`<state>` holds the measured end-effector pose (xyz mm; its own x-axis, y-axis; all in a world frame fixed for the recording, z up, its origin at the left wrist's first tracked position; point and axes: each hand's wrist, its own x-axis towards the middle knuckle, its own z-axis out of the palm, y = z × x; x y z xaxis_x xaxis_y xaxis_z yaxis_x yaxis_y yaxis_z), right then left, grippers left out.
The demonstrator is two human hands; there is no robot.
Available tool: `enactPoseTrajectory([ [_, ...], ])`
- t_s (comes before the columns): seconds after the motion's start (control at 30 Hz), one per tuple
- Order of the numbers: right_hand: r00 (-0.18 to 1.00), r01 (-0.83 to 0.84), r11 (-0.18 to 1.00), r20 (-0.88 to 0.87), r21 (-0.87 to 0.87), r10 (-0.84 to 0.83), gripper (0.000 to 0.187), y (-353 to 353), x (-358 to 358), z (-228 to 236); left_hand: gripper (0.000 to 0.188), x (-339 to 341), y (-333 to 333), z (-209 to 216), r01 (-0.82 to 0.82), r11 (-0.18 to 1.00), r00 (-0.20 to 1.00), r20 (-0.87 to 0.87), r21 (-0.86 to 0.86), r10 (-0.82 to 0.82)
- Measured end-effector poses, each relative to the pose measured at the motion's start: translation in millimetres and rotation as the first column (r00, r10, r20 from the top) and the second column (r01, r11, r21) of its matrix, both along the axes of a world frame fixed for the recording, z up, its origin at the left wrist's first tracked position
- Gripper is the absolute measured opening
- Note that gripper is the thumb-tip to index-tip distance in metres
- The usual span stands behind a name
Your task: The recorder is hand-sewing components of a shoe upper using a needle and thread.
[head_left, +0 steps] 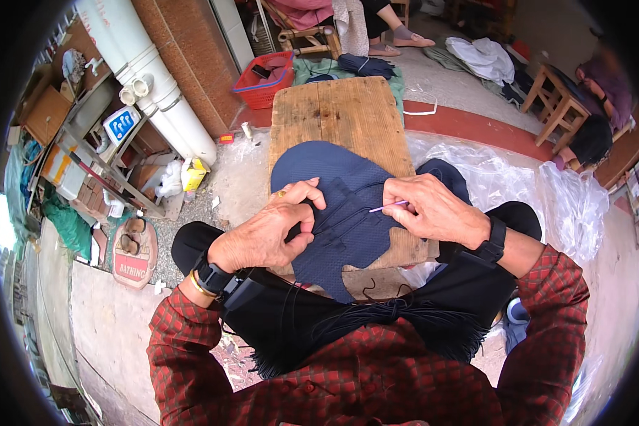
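Observation:
A navy textured fabric piece (326, 167) lies flat on a wooden board (337, 106) in front of me, its lower edge hanging toward my lap. Thin dark cords and strap-like strips cross its middle. From the right, my right hand (429, 207) pinches a slim purple stick-like tool (389, 206) that points left over the cords; its tip is too small to make out. My left hand (273, 224) rests over the piece's left side, its fingers curled and the thumb meeting a finger. Whatever that pinch holds is hidden.
Dark fringe-like cords (397, 316) lie across my lap. Beyond the board stand a red basket (266, 78) and a dark bundle (366, 65). Clear plastic sheeting (504, 170) spreads at right. A white pipe (165, 92) rises at left. Other people sit at the back.

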<state>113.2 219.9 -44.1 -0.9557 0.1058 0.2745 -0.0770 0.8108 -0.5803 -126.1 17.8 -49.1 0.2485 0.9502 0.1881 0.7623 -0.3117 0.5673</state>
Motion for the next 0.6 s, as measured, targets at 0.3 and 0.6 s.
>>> enactPoseTrajectory([
  [0.3, 1.0, -0.001, 1.0, -0.031, 0.026, 0.002, 0.016, 2, 0, -4, 0.018, 0, 1, -3, -0.018, 0.999, 0.998, -0.062, 0.048, 0.021],
  [0.6, 0.985, 0.165, 0.971, 0.085, -0.173, -0.152, 0.009, 1, -2, 3, 0.038, 5, -12, -15, -0.092, 0.992, 0.988, 0.133, 0.082, 0.081],
])
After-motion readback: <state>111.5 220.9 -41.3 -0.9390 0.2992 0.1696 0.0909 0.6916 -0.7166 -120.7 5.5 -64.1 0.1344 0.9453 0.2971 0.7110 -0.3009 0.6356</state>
